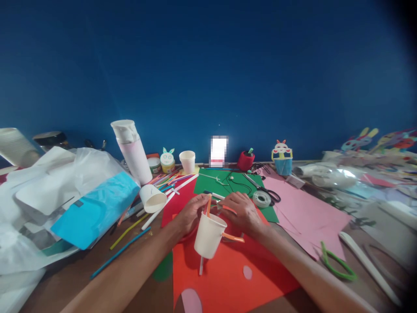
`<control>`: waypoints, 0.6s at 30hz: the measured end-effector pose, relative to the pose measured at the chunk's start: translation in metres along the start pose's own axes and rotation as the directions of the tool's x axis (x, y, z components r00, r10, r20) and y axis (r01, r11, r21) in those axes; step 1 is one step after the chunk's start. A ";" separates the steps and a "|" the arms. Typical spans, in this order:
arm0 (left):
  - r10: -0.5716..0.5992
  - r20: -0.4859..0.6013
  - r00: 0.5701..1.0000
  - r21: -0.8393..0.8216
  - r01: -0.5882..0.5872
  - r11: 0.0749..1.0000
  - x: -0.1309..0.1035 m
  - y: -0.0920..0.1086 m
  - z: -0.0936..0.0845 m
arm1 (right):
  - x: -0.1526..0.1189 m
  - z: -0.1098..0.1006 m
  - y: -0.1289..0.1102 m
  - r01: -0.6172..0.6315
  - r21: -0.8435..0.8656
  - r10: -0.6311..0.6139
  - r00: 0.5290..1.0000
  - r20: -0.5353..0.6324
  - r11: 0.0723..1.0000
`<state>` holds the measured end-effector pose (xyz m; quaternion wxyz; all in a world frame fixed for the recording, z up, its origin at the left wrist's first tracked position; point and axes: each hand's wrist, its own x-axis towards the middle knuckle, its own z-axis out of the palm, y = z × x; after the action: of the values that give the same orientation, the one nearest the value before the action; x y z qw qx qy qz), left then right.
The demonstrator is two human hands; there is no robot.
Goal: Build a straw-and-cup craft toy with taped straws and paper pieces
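A white paper cup [210,237] hangs tilted above the orange paper sheet [237,278]. One orange strip [209,205] stands up at its rim, and another orange strip [233,238] sticks out from its right side. Below the cup a thin pale stick [201,266] points down. My left hand [193,213] is closed in a pinch at the upright strip, behind the cup. Just to the right, my right hand [241,211] has its fingers curled in toward the strip's top; what they pinch is too small to make out.
Scissors [272,194] and a tape roll [261,199] lie behind my right hand. A second paper cup [152,199] lies on its side at left, near pipe cleaners [122,252]. Pink sheets [302,213] lie right; plastic bags and blue paper [97,208] crowd the left.
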<state>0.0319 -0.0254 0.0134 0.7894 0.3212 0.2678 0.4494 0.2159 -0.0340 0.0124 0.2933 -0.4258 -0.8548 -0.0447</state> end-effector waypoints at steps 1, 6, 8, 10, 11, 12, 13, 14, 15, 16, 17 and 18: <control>0.006 -0.001 1.000 -0.005 -0.006 1.000 0.000 0.000 0.000 | 0.000 0.000 0.000 0.001 -0.005 -0.001 1.000 0.006 1.000; 0.021 0.018 1.000 -0.027 -0.020 0.999 0.002 -0.002 -0.002 | -0.002 0.000 0.000 0.030 0.011 -0.030 1.000 0.001 0.999; 0.012 0.022 1.000 -0.030 -0.011 0.999 0.002 -0.003 -0.003 | -0.003 0.001 0.001 0.055 0.027 -0.055 0.998 -0.011 0.998; 0.009 0.033 0.999 -0.033 -0.008 0.999 0.003 -0.003 -0.003 | -0.004 0.002 0.001 0.071 0.029 -0.070 0.997 -0.025 0.997; 0.011 0.041 0.999 -0.031 -0.010 0.999 0.003 -0.003 -0.003 | -0.004 0.003 0.002 0.075 0.026 -0.074 0.997 -0.031 0.997; 0.013 0.047 0.999 -0.026 -0.012 1.000 0.003 -0.004 -0.003 | -0.004 0.003 0.002 0.078 0.022 -0.077 0.996 -0.034 0.997; 0.015 0.053 0.998 -0.017 -0.014 1.000 0.003 -0.004 -0.003 | -0.004 0.003 0.002 0.081 0.017 -0.080 0.996 -0.040 0.997; 0.015 0.057 0.998 -0.006 -0.015 1.000 0.003 -0.004 -0.003 | -0.005 0.003 0.001 0.084 0.011 -0.083 0.996 -0.045 0.996; 0.015 0.061 0.998 0.003 -0.015 1.000 0.003 -0.004 -0.004 | -0.005 0.003 0.001 0.089 0.005 -0.088 0.995 -0.050 0.996; 0.013 0.064 0.998 0.009 -0.013 1.000 0.003 -0.004 -0.004 | -0.005 0.003 0.001 0.093 -0.003 -0.093 0.994 -0.054 0.996; 0.011 0.066 0.998 0.013 -0.012 1.000 0.003 -0.004 -0.004 | -0.005 0.003 0.001 0.097 -0.013 -0.098 0.994 -0.056 0.995; 0.009 0.068 0.998 0.015 -0.010 1.000 0.003 -0.004 -0.004 | -0.005 0.003 0.000 0.101 -0.024 -0.102 0.993 -0.057 0.995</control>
<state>0.0324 -0.0236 0.0073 0.7935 0.3435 0.2427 0.4398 0.2171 -0.0364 0.0072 0.3109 -0.3834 -0.8659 -0.0811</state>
